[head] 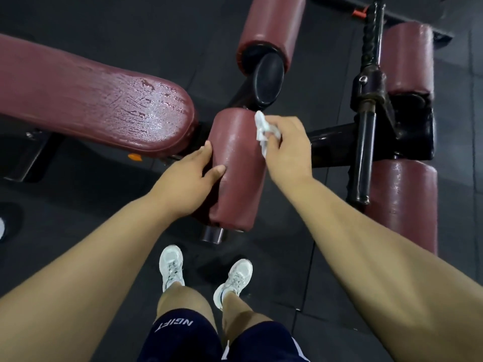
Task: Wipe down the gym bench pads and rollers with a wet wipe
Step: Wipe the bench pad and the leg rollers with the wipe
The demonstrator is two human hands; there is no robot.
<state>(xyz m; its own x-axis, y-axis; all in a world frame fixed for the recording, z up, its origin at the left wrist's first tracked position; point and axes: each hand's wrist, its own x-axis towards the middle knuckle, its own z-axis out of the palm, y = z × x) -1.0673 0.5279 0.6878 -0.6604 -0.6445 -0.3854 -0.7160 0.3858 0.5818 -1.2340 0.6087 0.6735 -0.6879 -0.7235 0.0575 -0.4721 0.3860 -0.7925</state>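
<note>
A maroon bench pad stretches in from the left, its rounded end glistening wet. Just right of it lies the near maroon roller, also shiny with moisture. My left hand grips that roller's left side, thumb on top and fingers round the far side. My right hand pinches a crumpled white wet wipe against the roller's upper right edge. Another roller lies beyond, and two more stand at the right, the upper roller and the lower roller.
A black metal frame bar joins the rollers, crossed by a black adjustment post with a knurled grip. A black end cap sits above the near roller. Dark rubber floor tiles lie all around. My white shoes stand just below the roller.
</note>
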